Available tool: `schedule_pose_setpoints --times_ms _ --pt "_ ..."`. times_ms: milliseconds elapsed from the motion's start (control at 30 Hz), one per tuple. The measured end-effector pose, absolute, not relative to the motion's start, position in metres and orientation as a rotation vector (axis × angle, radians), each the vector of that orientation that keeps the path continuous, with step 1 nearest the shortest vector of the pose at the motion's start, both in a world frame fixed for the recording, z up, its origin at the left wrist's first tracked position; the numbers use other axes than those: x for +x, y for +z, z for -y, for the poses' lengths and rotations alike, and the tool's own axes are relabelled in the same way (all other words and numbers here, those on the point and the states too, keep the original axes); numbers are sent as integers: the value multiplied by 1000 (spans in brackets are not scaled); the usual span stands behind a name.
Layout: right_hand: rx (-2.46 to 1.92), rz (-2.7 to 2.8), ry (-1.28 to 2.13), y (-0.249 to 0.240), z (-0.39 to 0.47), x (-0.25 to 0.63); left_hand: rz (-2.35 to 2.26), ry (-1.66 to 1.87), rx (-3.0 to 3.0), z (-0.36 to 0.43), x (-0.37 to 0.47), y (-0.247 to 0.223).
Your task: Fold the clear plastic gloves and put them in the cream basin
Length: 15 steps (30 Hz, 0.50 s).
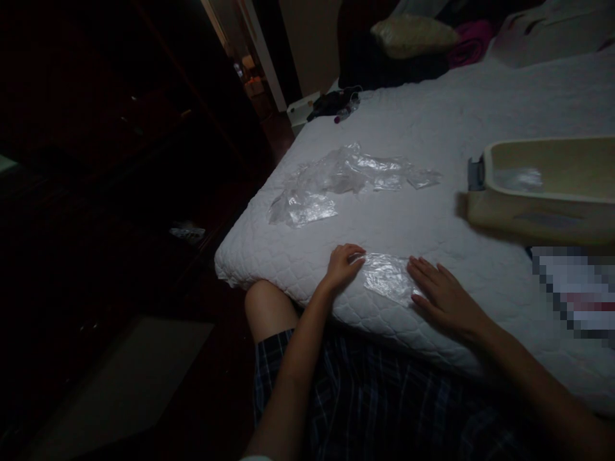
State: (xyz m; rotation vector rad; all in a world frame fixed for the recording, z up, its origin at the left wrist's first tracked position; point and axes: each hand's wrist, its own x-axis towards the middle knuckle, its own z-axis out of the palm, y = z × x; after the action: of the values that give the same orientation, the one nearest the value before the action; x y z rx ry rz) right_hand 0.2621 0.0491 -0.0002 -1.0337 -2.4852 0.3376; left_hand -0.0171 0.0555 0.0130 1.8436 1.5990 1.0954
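A small clear plastic bag (pixel 387 276) lies flat near the front edge of the white quilted mattress (pixel 432 128). My left hand (pixel 343 264) rests at the bag's left edge, fingers curled onto its corner. My right hand (pixel 442 294) lies flat with fingers spread on the bag's right edge. Farther back on the mattress sits a loose pile of clear plastic bags (pixel 336 182), apart from both hands.
A beige plastic bin (pixel 542 214) with something clear inside stands at the right. Pillows and clothes (pixel 413 38) are heaped at the far end, with dark small items (pixel 336 105) near the far corner. The floor to the left is dark.
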Motion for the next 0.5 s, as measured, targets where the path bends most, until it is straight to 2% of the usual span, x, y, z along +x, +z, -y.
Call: schedule_pose_setpoints --times_ms 267,500 --pt "-1322 1838 502 28 -47 267 -1491 1279 1587 -57 -18 16" --pt "-1556 1636 743 34 -48 273 -1409 1348 1511 -55 -19 17"
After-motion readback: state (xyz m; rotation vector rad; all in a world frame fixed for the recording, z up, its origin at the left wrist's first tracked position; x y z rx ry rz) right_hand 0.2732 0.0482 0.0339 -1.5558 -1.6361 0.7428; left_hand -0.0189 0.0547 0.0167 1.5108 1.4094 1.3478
